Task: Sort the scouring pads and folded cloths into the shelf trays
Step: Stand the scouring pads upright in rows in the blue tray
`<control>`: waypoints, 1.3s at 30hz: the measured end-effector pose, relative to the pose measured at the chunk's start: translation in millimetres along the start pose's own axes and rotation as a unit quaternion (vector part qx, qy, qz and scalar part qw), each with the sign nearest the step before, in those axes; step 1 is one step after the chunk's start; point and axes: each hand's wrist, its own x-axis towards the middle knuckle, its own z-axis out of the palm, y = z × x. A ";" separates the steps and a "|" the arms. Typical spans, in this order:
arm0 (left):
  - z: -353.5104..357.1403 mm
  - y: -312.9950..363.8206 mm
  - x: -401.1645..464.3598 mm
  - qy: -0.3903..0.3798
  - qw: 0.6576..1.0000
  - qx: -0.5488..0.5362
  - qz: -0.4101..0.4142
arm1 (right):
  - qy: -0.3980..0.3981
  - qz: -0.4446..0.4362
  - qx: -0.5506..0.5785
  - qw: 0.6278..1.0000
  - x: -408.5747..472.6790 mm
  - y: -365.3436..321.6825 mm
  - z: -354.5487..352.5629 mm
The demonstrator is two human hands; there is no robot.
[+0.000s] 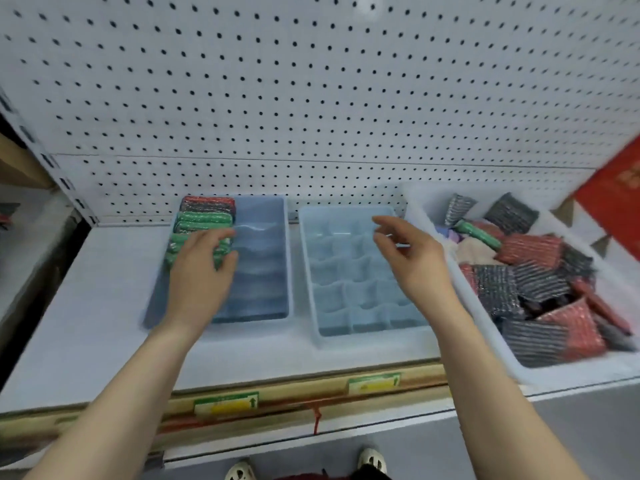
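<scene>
Both hands are busy: my left hand [202, 268] presses green scouring pads [197, 225] in the left tray [263, 258], my right hand [412, 261] hovers loosely open, holding nothing, over the divided tray [346, 296].

Translucent, glossy blue plastic trays [258, 258]; glittery, coarse woven scouring pads [530, 251]; matt white plastic bin [467, 299]; painted perforated metal pegboard [311, 91].

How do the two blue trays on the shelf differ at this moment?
The left tray holds a row of green and red pads along its left side; the right tray holds none. The right tray shows a plain grid of small compartments; the left tray shows only faint wavy ridges. The left hand rests on the left tray's pads; the right hand hovers open above the right tray. Both are translucent blue and rectangular.
</scene>
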 end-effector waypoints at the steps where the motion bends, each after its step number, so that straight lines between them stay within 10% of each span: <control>1: 13.0 19.5 0.9 -0.011 1.000 -0.020 0.019 | 0.027 0.007 -0.003 1.000 -2.7 10.9 -26.5; 7: 107.7 149.2 -0.9 -0.067 0.985 -0.141 0.078 | 0.069 0.048 -0.177 0.981 -8.7 85.2 -161.4; 12: 192.7 244.9 -7.9 -0.196 0.960 -0.069 0.187 | -0.067 0.126 -0.388 0.911 -5.8 150.3 -220.1; 19: 262.6 299.8 -24.0 -0.445 0.851 0.152 0.233 | -0.140 0.184 -0.299 0.926 -5.2 187.2 -223.5; 25: 255.9 301.9 -14.6 -0.399 0.888 0.092 0.208 | -0.058 0.173 -0.140 0.973 5.5 184.9 -242.1; 33: 234.7 298.8 -8.0 -0.157 0.980 -0.036 0.120 | 0.134 0.089 -0.008 0.987 11.7 163.2 -254.3; 36: 239.0 300.5 -12.7 -0.231 0.943 -0.238 -0.035 | 0.079 0.152 0.187 0.967 13.4 156.6 -237.4; 39: 243.1 305.7 -19.7 -0.297 0.876 -0.362 -0.120 | 0.034 0.121 0.052 0.991 14.3 155.8 -218.9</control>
